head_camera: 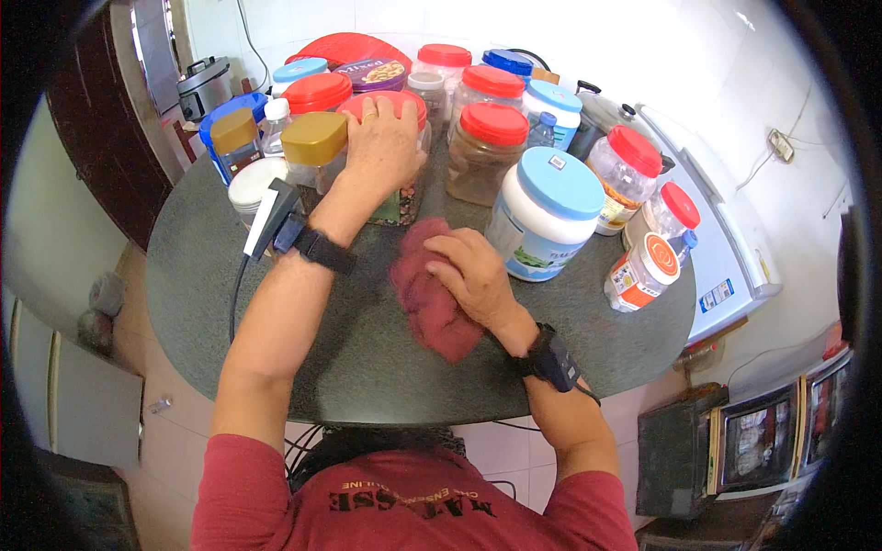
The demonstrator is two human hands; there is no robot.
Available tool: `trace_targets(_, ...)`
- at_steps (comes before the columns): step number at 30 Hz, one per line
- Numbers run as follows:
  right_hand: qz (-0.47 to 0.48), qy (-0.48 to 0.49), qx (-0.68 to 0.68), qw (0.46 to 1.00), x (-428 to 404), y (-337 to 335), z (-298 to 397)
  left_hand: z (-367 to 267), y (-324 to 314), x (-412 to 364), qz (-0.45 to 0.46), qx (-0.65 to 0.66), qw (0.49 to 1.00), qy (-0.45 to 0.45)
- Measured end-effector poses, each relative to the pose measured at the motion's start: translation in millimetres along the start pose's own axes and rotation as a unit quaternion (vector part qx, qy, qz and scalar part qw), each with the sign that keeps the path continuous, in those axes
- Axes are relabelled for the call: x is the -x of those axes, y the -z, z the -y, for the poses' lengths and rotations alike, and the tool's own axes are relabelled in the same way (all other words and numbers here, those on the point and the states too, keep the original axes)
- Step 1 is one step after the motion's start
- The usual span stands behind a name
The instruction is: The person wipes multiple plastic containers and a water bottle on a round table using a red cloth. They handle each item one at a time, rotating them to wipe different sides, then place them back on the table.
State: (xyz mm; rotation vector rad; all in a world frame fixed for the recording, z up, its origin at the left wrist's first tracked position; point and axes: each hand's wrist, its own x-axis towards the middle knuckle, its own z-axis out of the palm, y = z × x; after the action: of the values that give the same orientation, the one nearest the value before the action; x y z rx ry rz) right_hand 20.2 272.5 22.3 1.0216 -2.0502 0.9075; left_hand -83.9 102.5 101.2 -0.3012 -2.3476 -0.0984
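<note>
My left hand [386, 141] is laid over the red lid [413, 103] of a clear plastic jar [400, 206], its fingers spread across the top and the thumb at the left edge. Dark, speckled contents show through the jar's lower part. Beneath my right hand [475, 272] lies a crumpled dark-red cloth [441, 324], pressed on the table, with the fingers curled over its upper right side. A white tub with a light-blue lid [551, 220] stands just right of that hand. Left of my left hand is a jar with a gold lid [315, 141].
Several lidded jars crowd the back of the round dark table [372, 386]. A small orange-labelled jar [641, 275] stands near the right edge, and a white-lidded container [256, 182] at left. Behind are a pot [606, 113] and a white appliance [723, 234]. A cable [236, 296] hangs from my left wrist device.
</note>
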Motion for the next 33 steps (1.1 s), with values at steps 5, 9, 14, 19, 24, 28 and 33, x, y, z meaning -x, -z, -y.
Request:
trace_targets(5, -0.089, -0.156, -0.097, 0.979, -2, 11, -8, 5, 12, -1, 0.019, -0.004, 0.999, -0.038)
trace_targets(9, -0.146, -0.178, -0.130, 0.964, -4, 17, -11, 6, 25, 3, -0.007, 0.000, 0.994, -0.112)
trace_targets(14, -0.164, -0.191, -0.153, 0.956, -6, 18, -10, -6, 46, 11, -0.008, 0.024, 0.985, -0.169)
trace_targets(19, -0.229, -0.207, -0.221, 0.925, -9, 29, -4, -18, 74, 46, -0.051, 0.129, 0.969, -0.204)
trace_targets(24, -0.269, -0.100, -0.102, 0.952, -4, 38, 0, -24, 92, 66, -0.089, 0.266, 0.930, -0.237)
trace_targets(28, -0.242, -0.090, -0.125, 0.958, -3, 29, -9, -25, 90, 67, -0.119, 0.305, 0.912, -0.248)
trace_targets(33, -0.225, -0.152, -0.261, 0.926, -6, 18, -18, -18, 82, 63, -0.112, 0.369, 0.895, -0.226)
